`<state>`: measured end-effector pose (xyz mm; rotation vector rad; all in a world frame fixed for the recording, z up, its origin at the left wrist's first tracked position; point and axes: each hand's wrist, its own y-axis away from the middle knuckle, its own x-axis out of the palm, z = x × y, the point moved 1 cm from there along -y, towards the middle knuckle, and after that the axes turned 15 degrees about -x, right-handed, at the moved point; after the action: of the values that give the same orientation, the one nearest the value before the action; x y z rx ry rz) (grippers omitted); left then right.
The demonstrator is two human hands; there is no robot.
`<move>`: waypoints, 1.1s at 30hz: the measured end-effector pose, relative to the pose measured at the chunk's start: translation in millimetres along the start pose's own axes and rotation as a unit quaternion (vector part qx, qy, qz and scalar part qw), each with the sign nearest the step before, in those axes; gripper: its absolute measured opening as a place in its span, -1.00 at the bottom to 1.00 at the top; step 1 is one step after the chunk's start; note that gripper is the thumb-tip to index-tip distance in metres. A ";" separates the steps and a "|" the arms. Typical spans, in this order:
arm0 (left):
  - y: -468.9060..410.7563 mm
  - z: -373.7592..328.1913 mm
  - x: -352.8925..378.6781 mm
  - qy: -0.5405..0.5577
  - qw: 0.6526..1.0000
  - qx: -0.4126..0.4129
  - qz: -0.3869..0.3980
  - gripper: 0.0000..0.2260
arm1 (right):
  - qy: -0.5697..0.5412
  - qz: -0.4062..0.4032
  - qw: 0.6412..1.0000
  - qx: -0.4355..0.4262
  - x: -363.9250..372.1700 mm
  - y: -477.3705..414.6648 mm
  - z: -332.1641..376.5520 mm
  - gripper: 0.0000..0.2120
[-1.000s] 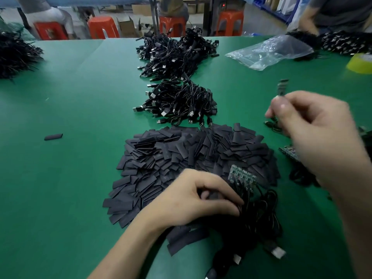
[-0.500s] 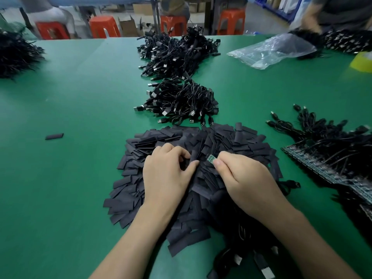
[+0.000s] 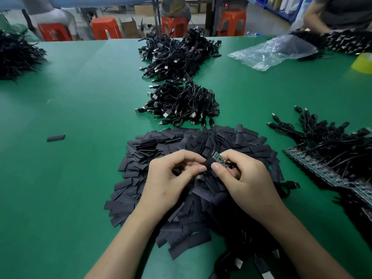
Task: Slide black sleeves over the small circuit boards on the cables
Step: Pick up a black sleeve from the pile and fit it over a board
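Both hands meet low in the middle of the green counter (image 3: 80,101), over a wide pile (image 3: 161,141) of flat black sleeves. The left hand (image 3: 171,182) is curled, its fingers (image 3: 198,169) pinching the open end of one sleeve (image 3: 208,164) between thumb and forefinger. The right hand (image 3: 249,180) is curled too, its fingers (image 3: 218,168) pinching a small green board (image 3: 218,158) that tilts up and away to the left. The board's lower end touches the sleeve's mouth; how far it sits inside I cannot tell. The cable to this board is mostly hidden under the right hand, and a USB plug (image 3: 294,185) lies just beyond that wrist at the pile's edge. Behind the pile sits a bundle (image 3: 181,103) of coiled black USB cables, and behind that a larger heap (image 3: 177,55) of the same. To the right, a spread of cables (image 3: 326,137) lies across a strip of joined green boards (image 3: 314,167). One stray sleeve (image 3: 56,137) lies alone, well to the left. Another black heap (image 3: 16,55) sits at the far left edge. At the far right are a crumpled clear bag (image 3: 271,52), a yellow roll (image 3: 364,62) and another person's arm (image 3: 314,19) over more cables. Orange stools (image 3: 105,29) stand beyond the counter.
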<state>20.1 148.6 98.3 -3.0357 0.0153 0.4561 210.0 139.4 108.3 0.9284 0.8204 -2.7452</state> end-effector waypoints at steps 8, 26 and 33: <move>4.6 0.7 5.5 -0.177 0.970 0.140 -0.087 -0.74 | -0.025 -0.011 1.000 0.008 1.1 0.3 -1.6 -0.77; -0.3 4.1 -2.4 -0.137 0.977 0.123 -0.109 -0.88 | -0.015 0.005 1.000 0.004 -3.4 -1.6 -2.5 -0.72; -0.4 6.3 -3.8 -0.167 0.971 0.134 -0.108 -0.87 | 0.033 0.020 0.999 -0.008 -2.9 -1.1 -2.1 -0.74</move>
<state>14.6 149.4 93.4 -2.6231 -0.2493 0.8597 213.1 141.2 109.1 1.0266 0.8235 -2.6825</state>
